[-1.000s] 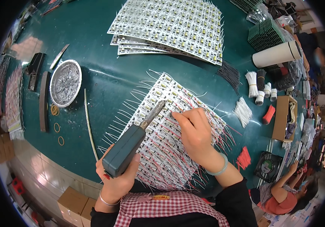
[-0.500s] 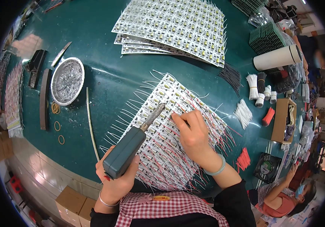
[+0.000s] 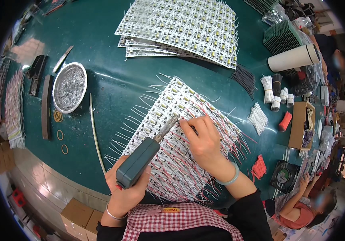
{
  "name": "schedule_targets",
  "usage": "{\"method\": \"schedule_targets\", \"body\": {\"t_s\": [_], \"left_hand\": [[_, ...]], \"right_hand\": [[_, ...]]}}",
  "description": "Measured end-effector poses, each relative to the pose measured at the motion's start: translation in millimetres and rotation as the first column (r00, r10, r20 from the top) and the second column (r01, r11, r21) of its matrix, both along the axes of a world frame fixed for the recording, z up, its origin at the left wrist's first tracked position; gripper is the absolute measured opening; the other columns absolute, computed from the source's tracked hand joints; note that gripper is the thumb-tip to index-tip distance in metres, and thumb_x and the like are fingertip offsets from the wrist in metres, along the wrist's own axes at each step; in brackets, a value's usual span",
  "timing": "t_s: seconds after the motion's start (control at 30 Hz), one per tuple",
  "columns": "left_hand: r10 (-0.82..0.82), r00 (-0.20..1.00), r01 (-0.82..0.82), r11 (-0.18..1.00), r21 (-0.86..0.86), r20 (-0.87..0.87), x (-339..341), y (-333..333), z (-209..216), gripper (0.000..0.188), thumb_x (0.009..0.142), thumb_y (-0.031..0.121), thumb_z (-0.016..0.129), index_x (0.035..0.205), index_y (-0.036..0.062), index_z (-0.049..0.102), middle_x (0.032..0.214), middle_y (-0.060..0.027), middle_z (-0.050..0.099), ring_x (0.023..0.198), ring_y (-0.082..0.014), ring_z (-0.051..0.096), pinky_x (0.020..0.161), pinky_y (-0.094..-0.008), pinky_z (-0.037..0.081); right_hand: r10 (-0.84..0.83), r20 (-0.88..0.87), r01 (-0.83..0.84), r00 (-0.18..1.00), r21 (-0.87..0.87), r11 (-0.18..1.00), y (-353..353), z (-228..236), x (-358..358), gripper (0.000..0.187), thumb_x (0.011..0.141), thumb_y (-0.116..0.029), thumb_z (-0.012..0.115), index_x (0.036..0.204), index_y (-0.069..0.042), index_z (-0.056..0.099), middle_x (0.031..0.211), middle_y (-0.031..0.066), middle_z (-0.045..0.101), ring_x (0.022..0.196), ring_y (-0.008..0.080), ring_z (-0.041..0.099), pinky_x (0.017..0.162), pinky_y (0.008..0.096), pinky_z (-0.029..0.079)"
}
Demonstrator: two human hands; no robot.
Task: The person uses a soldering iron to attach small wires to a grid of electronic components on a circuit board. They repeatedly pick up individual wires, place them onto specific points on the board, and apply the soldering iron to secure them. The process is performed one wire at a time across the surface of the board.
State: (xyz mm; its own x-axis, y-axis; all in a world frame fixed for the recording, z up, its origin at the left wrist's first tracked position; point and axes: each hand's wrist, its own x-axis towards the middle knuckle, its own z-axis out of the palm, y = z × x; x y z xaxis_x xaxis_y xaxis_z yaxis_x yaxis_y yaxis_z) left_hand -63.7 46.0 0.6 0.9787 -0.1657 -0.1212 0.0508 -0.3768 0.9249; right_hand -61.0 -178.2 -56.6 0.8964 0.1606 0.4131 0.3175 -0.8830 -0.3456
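Observation:
My left hand is wrapped around the dark green body of a soldering gun. Its metal tip reaches up and right onto a white circuit board panel lying slanted on the table. Close beside that tip, the thumb and forefinger of my right hand are pinched together just above the panel; whatever is between them is too small to make out. Rows of small yellowish components cover the panel. White wires stick out along its left edge, and many red and white wires spread over its lower and right parts.
A stack of similar panels lies at the far side. To the left stand a silver bowl of metal scraps and a dark bar. On the right are wire bundles, loose red wires, a white cylinder and a seated person.
My left hand and the soldering gun have shifted slightly right, bringing the tip down and right, closer to my right fingertips. My right hand stays nearly in place, still pinched.

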Motion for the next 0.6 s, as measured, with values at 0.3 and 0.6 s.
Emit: {"method": "schedule_targets", "body": {"t_s": [0.3,0.6], "left_hand": [[-0.056,0.997,0.052,0.995,0.088,0.045,1,-1,-3,0.016,0.075,-0.002,0.072,0.09,-0.0034,0.067,0.077,-0.0058,0.064,0.064,-0.0076,0.057,0.057,-0.0224,0.044],[0.203,0.928,-0.23,0.972,0.051,0.314,-12,23,-7,0.028,0.075,-0.004,0.073,0.102,-0.0043,0.065,0.089,-0.0094,0.067,0.065,-0.0122,0.06,0.058,-0.0241,0.048]], "right_hand": [[-0.012,-0.006,0.012,1.0,-0.001,1.0,1,1,1,0.032,0.071,-0.004,0.062,0.102,0.005,0.063,0.091,0.0095,0.056,0.083,0.0251,0.055,0.067,0.0345,0.046],[-0.01,-0.025,0.011,1.0,0.027,1.0,-1,1,2,0.031,0.071,-0.003,0.063,0.101,0.005,0.064,0.091,0.0097,0.057,0.084,0.0254,0.056,0.066,0.0344,0.047]]}}
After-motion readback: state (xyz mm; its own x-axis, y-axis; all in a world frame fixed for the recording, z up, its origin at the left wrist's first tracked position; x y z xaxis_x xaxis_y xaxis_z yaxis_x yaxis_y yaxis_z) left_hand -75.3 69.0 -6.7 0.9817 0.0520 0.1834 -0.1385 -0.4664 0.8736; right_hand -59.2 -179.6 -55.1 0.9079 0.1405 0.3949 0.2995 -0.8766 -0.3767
